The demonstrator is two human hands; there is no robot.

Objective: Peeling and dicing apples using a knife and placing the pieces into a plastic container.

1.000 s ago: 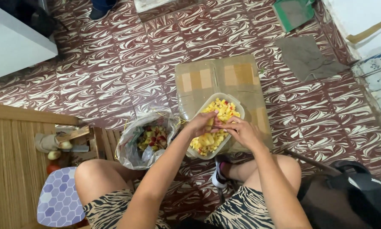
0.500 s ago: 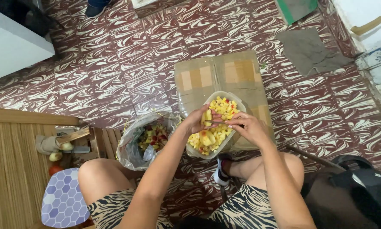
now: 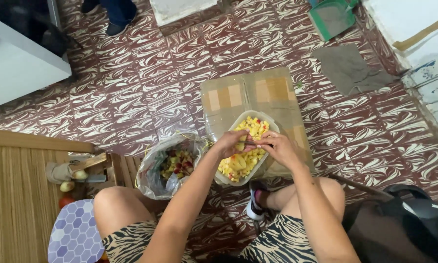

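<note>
A clear plastic tub [image 3: 271,127] full of yellow fruit chunks [image 3: 239,164] stands on a flattened cardboard box [image 3: 272,92] on the floor. My left hand [image 3: 230,143] and my right hand [image 3: 277,147] meet over the tub's middle, fingers pinched together on a small yellow fruit piece [image 3: 242,145]. Whether a knife is in either hand is hidden. A plastic bag [image 3: 150,173] with red and yellow fruit peels [image 3: 176,163] sits just left of the tub, beside my left knee.
A wooden crate [image 3: 89,165] with several small fruits is at the left next to a reed mat [image 3: 9,204]. A hexagon-patterned stool [image 3: 75,234] is under me. A dark bag [image 3: 409,229] lies at the right. Another person's feet [image 3: 114,14] stand at the top.
Both hands stay over the tub; the fingers have drawn closer around the small fruit piece. The camera view has shifted slightly.
</note>
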